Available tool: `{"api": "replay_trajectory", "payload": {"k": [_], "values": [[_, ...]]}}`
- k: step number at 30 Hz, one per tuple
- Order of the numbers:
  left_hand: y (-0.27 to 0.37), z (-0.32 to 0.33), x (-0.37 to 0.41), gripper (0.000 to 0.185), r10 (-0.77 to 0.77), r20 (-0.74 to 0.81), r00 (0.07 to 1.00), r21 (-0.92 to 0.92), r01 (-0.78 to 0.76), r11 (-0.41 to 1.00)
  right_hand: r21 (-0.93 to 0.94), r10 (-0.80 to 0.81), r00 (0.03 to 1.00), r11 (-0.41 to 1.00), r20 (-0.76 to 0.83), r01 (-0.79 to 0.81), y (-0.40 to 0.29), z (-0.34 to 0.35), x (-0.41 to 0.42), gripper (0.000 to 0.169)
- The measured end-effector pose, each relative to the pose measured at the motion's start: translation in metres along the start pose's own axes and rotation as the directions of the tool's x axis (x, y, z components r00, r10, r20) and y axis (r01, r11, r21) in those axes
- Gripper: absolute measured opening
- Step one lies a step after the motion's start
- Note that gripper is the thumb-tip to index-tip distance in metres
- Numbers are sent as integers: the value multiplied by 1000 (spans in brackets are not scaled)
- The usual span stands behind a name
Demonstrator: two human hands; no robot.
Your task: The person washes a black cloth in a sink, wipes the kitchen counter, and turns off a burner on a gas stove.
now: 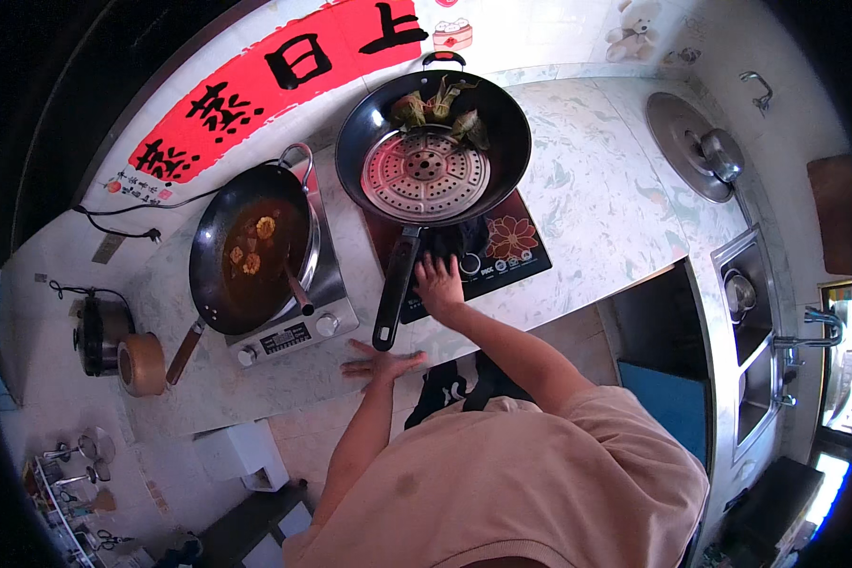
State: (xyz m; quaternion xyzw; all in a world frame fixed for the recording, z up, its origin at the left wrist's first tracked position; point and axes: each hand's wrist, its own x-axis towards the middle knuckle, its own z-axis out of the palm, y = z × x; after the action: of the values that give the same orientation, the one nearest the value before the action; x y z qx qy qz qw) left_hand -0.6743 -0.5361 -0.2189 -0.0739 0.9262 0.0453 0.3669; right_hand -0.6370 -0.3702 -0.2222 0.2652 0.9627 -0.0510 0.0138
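My right hand (pixel 438 285) reaches over the front of a black induction cooktop (pixel 512 245), fingers spread near its round control, beside the black handle of a wok. That wok (pixel 515 135) holds a perforated metal steamer plate (pixel 426 170) and several leaf-wrapped zongzi (pixel 440 106) towards its back. My left hand (pixel 382 364) lies at the counter's front edge, fingers apart, just below the tip of the wok handle; nothing shows in it. To the left, a second wok (pixel 216 241) with brown broth, yellowish pieces and a wooden-handled utensil (pixel 299 287) rests on another cooktop (pixel 326 302).
A large metal lid (pixel 671 135) and a small pot (pixel 722 156) stand at the counter's right. Beyond are a double sink (pixel 756 376) and taps. At the left are a dark electric pot (pixel 106 334), a brown round container (pixel 142 363) and a loose power cord (pixel 117 231).
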Motion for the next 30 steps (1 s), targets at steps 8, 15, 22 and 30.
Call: {"api": "replay_trajectory", "payload": {"k": [8, 15, 22, 30], "values": [[-5, 4, 14, 158, 62, 23, 998, 11, -63, 998, 7, -239, 956, 970, 167, 241, -9, -6, -7, 60], [7, -15, -12, 158, -45, 81, 996, -78, 51, 996, -24, -326, 944, 945, -54, 325, -16, 23, 54, 65], [7, -12, -5, 159, -28, 89, 996, -96, 37, 995, -69, -297, 954, 953, -41, 293, -27, 16, 6, 70], [3, -5, -1, 161, -30, 57, 998, -89, 35, 995, 299, -199, 980, 934, -21, 196, -26, 30, 52, 74]]}}
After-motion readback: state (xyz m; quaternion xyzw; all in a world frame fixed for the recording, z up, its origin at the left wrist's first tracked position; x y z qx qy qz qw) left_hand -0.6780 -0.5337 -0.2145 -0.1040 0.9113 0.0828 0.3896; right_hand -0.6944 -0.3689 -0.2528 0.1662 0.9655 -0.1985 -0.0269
